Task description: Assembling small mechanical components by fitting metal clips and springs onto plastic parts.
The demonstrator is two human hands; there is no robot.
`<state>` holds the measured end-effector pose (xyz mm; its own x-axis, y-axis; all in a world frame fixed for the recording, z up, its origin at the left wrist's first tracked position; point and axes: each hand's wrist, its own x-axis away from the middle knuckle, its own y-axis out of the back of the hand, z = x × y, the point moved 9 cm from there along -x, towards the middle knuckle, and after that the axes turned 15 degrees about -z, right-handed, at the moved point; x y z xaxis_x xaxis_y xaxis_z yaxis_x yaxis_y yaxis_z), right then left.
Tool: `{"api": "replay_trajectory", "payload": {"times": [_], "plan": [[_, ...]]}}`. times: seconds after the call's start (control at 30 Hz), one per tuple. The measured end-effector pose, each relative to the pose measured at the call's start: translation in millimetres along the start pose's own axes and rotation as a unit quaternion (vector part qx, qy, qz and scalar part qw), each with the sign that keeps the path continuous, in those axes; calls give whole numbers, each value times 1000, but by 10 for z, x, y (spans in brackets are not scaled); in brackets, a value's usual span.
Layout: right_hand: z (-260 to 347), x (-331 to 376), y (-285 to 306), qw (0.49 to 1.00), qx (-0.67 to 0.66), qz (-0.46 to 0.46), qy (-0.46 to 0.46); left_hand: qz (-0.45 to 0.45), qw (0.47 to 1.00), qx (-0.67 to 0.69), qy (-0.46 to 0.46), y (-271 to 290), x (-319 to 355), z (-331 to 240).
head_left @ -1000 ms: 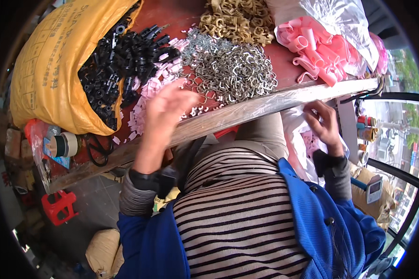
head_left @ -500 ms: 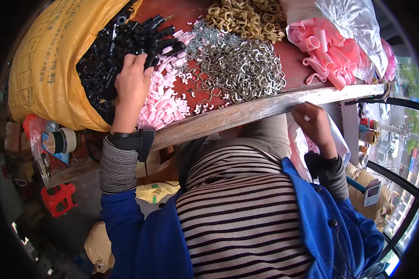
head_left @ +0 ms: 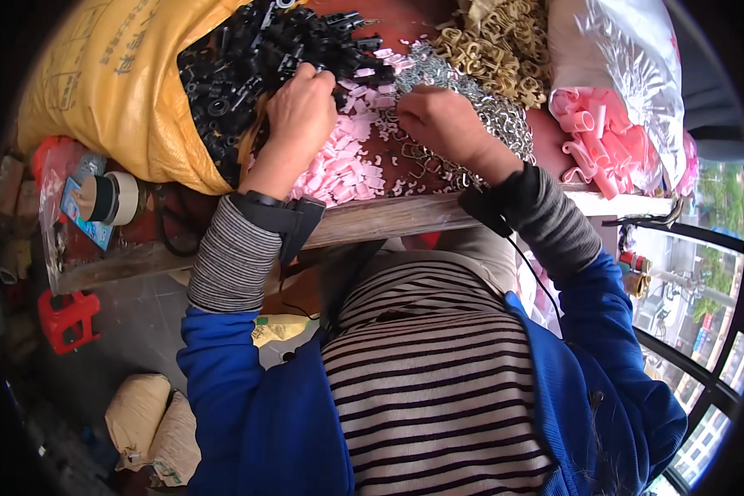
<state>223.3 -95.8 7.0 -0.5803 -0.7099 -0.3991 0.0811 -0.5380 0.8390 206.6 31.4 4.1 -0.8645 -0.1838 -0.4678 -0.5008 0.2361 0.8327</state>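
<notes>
My left hand [head_left: 302, 116] is over the near edge of a heap of black plastic parts [head_left: 260, 62], its fingers curled. Whatever they grip is hidden beneath them. Small pink plastic pieces [head_left: 343, 165] lie in a pile just to its right. My right hand [head_left: 448, 122], fingers bent in a closed shape, hovers or rests above small grey screws [head_left: 426, 73] and a pile of curved silver metal hooks [head_left: 512, 132]. What it holds, if anything, cannot be made out.
A yellow woven sack [head_left: 124, 99] spills the black parts at left. Brass-coloured clips [head_left: 504, 45] lie at the back; pink curved plastic pieces [head_left: 599, 136] spill from a clear bag [head_left: 612, 50] at right. The wooden table edge [head_left: 388, 217] runs before me. Tape rolls [head_left: 112, 198] sit at left.
My right hand has come up from below the table's front edge to the piles of metal parts. My left hand remains at the black heap, and the whole view has shifted.
</notes>
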Motion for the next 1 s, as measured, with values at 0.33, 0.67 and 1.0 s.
{"api": "replay_trajectory", "payload": {"times": [0.33, 0.67, 1.0], "plan": [[-124, -140, -326, 994, 91, 52, -12, -2, 883, 380, 277, 120, 126, 396], [-49, -75, -326, 988, 147, 35, -20, 56, 567, 678, 464, -2, 594, 30], [-92, 24, -179, 997, 68, -14, -14, 138, 588, 646, 466, -186, 772, -177]]}}
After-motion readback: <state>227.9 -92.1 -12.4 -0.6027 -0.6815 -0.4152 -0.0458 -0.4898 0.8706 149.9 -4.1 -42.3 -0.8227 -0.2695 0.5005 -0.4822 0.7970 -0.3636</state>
